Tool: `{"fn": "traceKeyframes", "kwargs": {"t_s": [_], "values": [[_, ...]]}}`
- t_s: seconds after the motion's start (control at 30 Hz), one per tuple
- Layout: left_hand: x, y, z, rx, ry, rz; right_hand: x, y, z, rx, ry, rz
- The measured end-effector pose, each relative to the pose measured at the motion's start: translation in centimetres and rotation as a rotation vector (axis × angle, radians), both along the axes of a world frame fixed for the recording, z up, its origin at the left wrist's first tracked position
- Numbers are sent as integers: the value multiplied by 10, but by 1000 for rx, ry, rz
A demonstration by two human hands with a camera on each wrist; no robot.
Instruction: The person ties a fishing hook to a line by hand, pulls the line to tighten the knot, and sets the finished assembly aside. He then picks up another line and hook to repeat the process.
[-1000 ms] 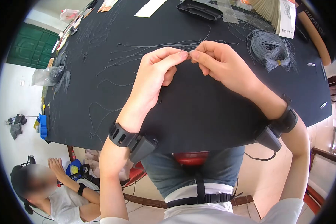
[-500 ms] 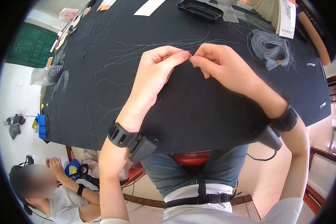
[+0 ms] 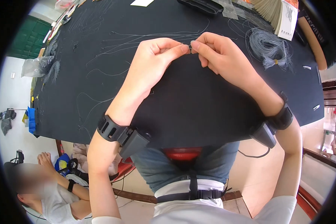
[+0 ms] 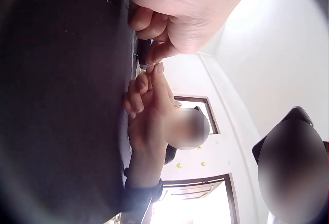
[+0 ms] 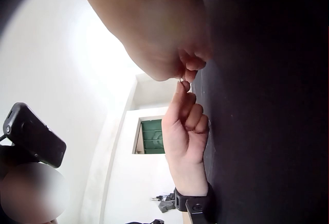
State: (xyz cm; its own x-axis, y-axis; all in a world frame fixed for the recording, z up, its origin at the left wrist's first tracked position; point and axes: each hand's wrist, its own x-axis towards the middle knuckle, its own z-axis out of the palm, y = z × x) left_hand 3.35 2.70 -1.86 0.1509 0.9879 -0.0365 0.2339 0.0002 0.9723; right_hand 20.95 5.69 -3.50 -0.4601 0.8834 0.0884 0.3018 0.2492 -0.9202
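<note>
My left hand [image 3: 149,65] and right hand [image 3: 227,59] meet fingertip to fingertip above the black table [image 3: 198,104]. Between thumb and index finger, each hand pinches a small piece of thin line [image 3: 189,46], mostly hidden by the fingertips. A small bright glint shows where the hands meet in the right wrist view. The other fingers of both hands are curled in. Just behind the hands, several long grey strands [image 3: 138,35] lie across the table, some with tiny knobs at their left ends. More loose strands [image 3: 93,99] curve left of my left forearm.
A coil of grey line [image 3: 267,46] tied with a yellow band lies at the right. Behind it stand a fanned stack of cards [image 3: 268,15] and a black tray [image 3: 201,5]. Clear bags [image 3: 39,67] lie along the left edge. Another person [image 3: 59,194] sits at the lower left.
The head view has shifted, so the table's things sit further left. My right fingertips have come up level with the left ones. Both hands still pinch the thin line.
</note>
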Motion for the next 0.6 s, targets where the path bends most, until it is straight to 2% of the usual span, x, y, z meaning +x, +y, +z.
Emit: {"fn": "traceKeyframes", "kwargs": {"t_s": [0.13,0.23,0.6], "values": [[0,1,-2,-16,-24,18,0,-5,11,-112,79,-59],[-1,-1,1,-16,-37,7,-3,-4,3,42,90,20],[-1,-2,2,7,-47,-2,-1,-4,8,54,159,-24]]}}
